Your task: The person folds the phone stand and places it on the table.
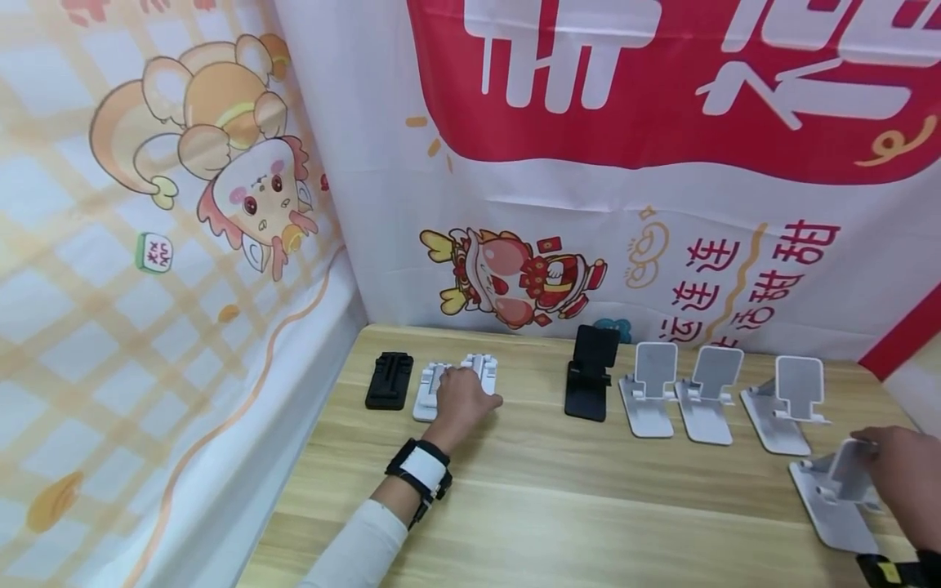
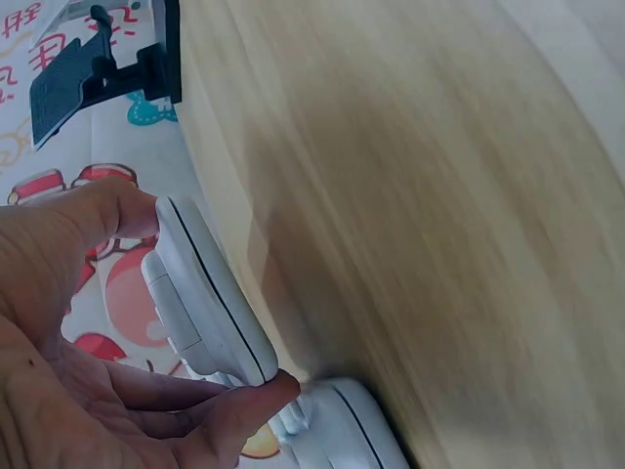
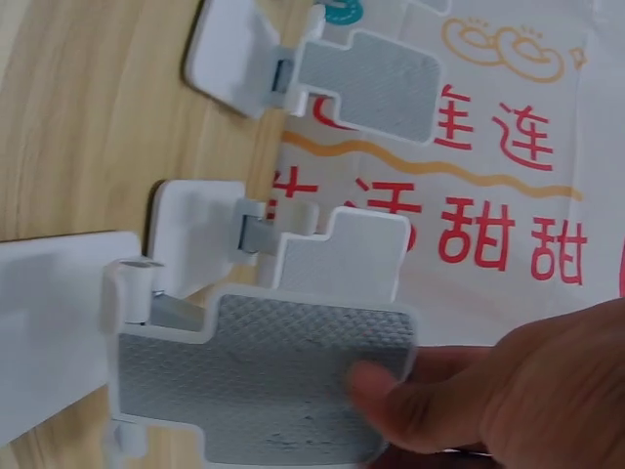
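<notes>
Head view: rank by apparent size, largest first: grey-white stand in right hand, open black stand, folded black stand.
1. Grey-white stand in the right hand; nearness may exaggerate it
2. Open black stand
3. Folded black stand

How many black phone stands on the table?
2: a folded black stand left of the left hand, and an unfolded black stand left of the unfolded white stands.
</notes>
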Available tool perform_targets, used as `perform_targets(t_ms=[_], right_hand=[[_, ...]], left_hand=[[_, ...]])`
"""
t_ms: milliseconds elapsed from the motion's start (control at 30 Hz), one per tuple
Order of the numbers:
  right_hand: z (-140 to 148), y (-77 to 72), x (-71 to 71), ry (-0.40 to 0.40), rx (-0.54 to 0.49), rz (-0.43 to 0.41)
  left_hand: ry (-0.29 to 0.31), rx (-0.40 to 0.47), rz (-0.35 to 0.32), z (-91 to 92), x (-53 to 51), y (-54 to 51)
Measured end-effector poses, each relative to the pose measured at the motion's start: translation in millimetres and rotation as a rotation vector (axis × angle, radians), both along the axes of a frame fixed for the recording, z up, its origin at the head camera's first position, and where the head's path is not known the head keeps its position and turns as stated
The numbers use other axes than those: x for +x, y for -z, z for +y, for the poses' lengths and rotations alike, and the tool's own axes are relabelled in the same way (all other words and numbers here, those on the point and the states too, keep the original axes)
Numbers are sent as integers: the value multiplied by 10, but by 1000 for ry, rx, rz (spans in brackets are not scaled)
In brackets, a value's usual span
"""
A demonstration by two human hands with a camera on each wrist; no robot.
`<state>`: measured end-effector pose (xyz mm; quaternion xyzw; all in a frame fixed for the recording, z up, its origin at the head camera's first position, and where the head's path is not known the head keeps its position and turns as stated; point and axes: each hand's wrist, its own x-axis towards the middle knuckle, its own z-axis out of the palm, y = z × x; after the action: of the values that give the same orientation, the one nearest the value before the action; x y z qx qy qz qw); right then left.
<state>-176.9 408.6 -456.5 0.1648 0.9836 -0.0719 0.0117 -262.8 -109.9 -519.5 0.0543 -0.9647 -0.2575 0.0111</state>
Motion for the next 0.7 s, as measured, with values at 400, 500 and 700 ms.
perform_targets(t_ms=[400,500,700], right_hand=[[-12,46,14,-87,-39,201],[11,64,9,-78,-61,205],[55,86,-7,-37,-51,196]], left_hand=[[18,-77,28,126,28,119],[42,-107,54,129,22,136],[67,-173,4,154,35,108]])
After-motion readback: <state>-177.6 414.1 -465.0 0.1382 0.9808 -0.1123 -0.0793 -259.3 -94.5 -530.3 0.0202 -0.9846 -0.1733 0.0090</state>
